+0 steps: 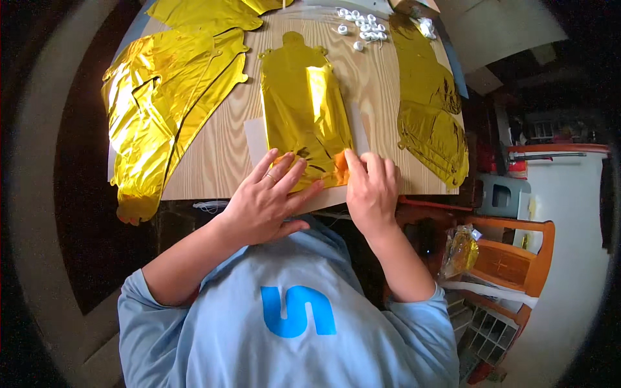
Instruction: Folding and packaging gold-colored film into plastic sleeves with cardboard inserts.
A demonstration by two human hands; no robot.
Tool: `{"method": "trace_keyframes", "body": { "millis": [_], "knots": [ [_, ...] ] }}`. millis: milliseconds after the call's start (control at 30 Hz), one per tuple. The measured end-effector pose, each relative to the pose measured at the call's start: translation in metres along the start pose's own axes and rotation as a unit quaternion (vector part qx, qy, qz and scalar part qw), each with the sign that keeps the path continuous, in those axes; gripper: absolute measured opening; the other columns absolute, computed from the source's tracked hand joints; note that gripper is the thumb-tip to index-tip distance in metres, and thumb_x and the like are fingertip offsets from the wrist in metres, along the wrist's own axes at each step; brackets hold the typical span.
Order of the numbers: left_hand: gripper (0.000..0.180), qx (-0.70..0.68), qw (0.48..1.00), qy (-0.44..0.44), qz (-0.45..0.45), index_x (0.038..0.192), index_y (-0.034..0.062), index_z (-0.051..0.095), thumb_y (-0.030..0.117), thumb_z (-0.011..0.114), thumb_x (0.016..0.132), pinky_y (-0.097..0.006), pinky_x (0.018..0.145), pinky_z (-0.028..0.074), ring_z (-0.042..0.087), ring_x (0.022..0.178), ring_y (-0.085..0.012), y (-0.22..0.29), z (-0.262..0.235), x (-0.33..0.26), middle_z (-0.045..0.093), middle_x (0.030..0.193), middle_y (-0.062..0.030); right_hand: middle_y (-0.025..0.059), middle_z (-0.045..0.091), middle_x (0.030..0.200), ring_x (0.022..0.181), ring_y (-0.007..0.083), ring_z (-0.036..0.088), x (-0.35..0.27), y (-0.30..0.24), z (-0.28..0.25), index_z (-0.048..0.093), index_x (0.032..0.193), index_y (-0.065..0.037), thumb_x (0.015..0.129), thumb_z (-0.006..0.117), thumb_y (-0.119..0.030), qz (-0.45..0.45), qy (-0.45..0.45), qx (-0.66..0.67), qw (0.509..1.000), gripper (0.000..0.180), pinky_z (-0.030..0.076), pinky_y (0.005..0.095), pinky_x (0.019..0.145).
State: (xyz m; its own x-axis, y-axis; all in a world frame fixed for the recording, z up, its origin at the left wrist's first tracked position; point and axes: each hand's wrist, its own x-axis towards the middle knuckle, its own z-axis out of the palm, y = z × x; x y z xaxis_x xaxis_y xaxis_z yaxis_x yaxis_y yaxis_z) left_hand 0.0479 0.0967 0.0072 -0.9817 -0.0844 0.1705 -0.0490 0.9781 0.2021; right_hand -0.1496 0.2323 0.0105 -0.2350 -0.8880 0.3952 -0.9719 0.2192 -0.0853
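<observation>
Both hands [317, 194] flat (fingers spread) on foil balloon [304, 110]

My left hand [268, 197] lies flat on the near end of a gold foil balloon [304, 107] on the wooden counter [223, 139]. My right hand [372, 187] presses its near right edge. More gold balloons [162, 97] lie left; small white rings [359, 22] far.
</observation>
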Motion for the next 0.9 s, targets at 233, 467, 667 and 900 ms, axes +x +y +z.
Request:
{"method": "trace_keyframes", "body": {
  "millis": [233,467,667,900],
  "knots": [
    [0.075,0.01,1.0,0.006,-0.002,0.148,0.0228,0.049,0.065,0.059,0.086,-0.059,0.118,0.027,0.043,0.137,-0.0392,-0.001,0.007,-0.002,0.046,0.146,-0.018,0.0287,0.05,0.137,0.128,0.042,0.052,-0.026,-0.031,0.002,0.053,0.135,0.008,0.092,0.062,-0.012,-0.065,-0.043,0.132,0.988,0.049,0.046,0.0457,0.109],
    [0.078,-0.046,0.999,0.009,-0.003,0.146,0.0167,0.051,0.067,0.058,0.087,-0.06,0.118,0.027,0.039,0.141,-0.0421,-0.003,0.009,-0.015,0.04,0.154,-0.0201,0.033,0.029,0.154,0.144,0.051,0.028,-0.031,-0.033,0.005,0.035,0.155,-0.008,0.087,0.071,-0.038,-0.084,-0.106,0.127,0.983,0.082,0.03,0.0603,0.117],
    [0.077,-0.116,0.992,0.01,0.057,0.148,0.0099,0.046,0.064,0.051,0.093,-0.06,0.12,0.02,0.027,0.149,-0.0444,-0.023,-0.006,-0.011,0.03,0.161,-0.023,0.0302,0.025,0.158,0.145,0.0532,0.023,-0.034,-0.038,0.009,0.032,0.157,-0.01,0.085,0.071,-0.044,-0.068,-0.13,0.112,0.983,0.088,0.021,0.0692,0.116],
    [0.081,-0.122,0.991,-0.05,0.008,0.153,0.0064,0.04,0.065,0.045,0.097,-0.055,0.121,0.02,0.028,0.149,-0.0425,-0.041,-0.023,0.009,0.03,0.16,-0.0243,0.0301,0.022,0.159,0.146,0.0547,0.02,-0.033,-0.044,0.01,0.03,0.159,-0.02,0.082,0.074,-0.045,-0.046,-0.147,0.094,0.983,0.092,0.02,0.0712,0.115]
  ]
}}
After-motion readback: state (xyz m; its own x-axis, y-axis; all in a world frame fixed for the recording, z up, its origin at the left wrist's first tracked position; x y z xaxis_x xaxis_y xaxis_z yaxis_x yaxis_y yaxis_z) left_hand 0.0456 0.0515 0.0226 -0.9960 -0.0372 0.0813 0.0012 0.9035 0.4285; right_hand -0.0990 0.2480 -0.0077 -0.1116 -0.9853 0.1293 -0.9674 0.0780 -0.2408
